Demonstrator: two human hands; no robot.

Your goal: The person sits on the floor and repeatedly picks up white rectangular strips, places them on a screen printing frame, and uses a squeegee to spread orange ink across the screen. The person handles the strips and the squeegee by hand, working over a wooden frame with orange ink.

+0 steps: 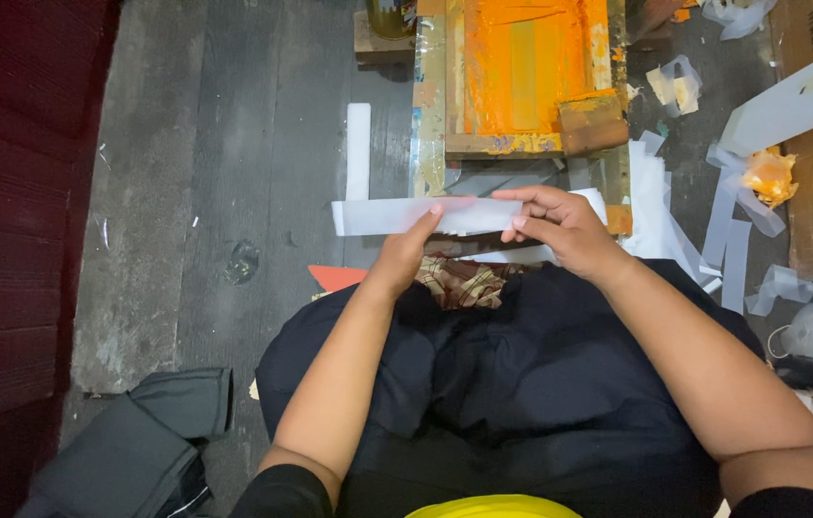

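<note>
Head view: both hands, left hand [406, 251] and right hand [560, 225], pinched on white paper strip [425, 216].

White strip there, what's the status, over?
Both hands on white strip: left hand under it, right hand pinching its end. Orange-inked frame just beyond. Nothing blocking.

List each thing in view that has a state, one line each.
White strip: held level between both hands.
Left hand: grip shut on the strip.
Right hand: grip shut on the strip.
Wooden printing frame: coated in orange ink.
Loose strips: scattered on the floor.
</note>
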